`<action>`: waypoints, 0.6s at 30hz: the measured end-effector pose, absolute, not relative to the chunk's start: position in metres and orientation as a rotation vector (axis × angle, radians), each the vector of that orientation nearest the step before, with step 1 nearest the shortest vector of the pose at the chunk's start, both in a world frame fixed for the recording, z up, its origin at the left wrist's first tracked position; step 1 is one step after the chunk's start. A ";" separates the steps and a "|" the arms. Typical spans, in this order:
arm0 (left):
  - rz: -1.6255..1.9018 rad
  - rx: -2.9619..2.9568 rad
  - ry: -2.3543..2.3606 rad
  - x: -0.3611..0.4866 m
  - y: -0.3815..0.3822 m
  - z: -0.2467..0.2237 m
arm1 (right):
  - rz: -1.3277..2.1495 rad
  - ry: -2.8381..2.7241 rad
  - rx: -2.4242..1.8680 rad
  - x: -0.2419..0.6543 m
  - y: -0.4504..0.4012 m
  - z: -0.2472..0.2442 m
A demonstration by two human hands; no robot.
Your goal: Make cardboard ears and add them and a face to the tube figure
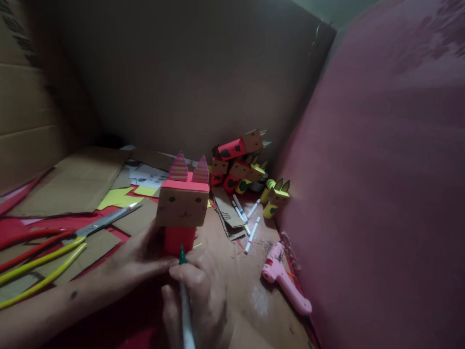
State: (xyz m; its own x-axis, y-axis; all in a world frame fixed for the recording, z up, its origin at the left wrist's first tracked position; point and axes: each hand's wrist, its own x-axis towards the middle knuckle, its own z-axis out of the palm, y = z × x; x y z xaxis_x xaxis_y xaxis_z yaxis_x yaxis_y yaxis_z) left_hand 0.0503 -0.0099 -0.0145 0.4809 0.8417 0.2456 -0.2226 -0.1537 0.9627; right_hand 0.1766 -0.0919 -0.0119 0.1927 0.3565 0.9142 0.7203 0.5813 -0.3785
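A cardboard cat figure (pixel 182 208) stands upright before me, with a drawn face, two pink striped ears and a red body. My left hand (pixel 154 254) grips that red body from the left, its far fingers partly hidden behind the figure. In my right hand (pixel 203 286) is a marker (pixel 185 305) with a white barrel and a green tip end. The tip points up at the lower part of the red body; whether it touches the paper I cannot tell.
Two pairs of scissors (pixel 82 237) lie at left on cardboard and paper scraps (pixel 72 184). Several similar figures (pixel 240 167) are piled at the back. Several white markers (pixel 252 235) and a pink glue gun (pixel 285 278) lie at right, beside a pink wall (pixel 381 194).
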 end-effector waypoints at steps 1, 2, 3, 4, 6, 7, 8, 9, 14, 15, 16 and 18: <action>1.012 1.446 0.574 0.049 -0.009 -0.015 | -0.331 -1.430 -0.978 0.178 -0.092 -0.011; 1.007 1.460 0.575 0.049 -0.008 -0.015 | -0.338 -1.450 -0.957 0.180 -0.092 -0.009; 1.005 1.484 0.571 0.048 -0.008 -0.015 | -0.343 -1.468 -0.936 0.182 -0.093 -0.008; 1.005 1.515 0.547 0.048 -0.008 -0.015 | -0.344 -1.490 -0.916 0.184 -0.093 -0.007; 1.020 1.563 0.480 0.049 -0.008 -0.012 | -0.340 -1.529 -0.889 0.188 -0.094 -0.006; 1.024 1.575 0.446 0.050 -0.008 -0.010 | -0.332 -1.554 -0.877 0.190 -0.094 -0.005; 1.037 1.575 0.422 0.051 -0.009 -0.006 | -0.319 -1.581 -0.866 0.192 -0.095 -0.005; 1.036 1.594 0.410 0.052 -0.010 -0.003 | -0.301 -1.614 -0.853 0.194 -0.095 -0.005; 0.919 1.626 0.489 0.053 -0.013 0.014 | -0.258 -1.696 -0.826 0.198 -0.098 -0.005; 0.913 1.620 0.487 0.052 -0.013 0.014 | -0.270 -1.696 -0.825 0.198 -0.098 -0.005; 0.919 1.610 0.478 0.052 -0.012 0.014 | -0.284 -1.691 -0.822 0.198 -0.098 -0.005; 0.940 1.589 0.454 0.052 -0.010 0.013 | -0.309 -1.684 -0.815 0.198 -0.098 -0.005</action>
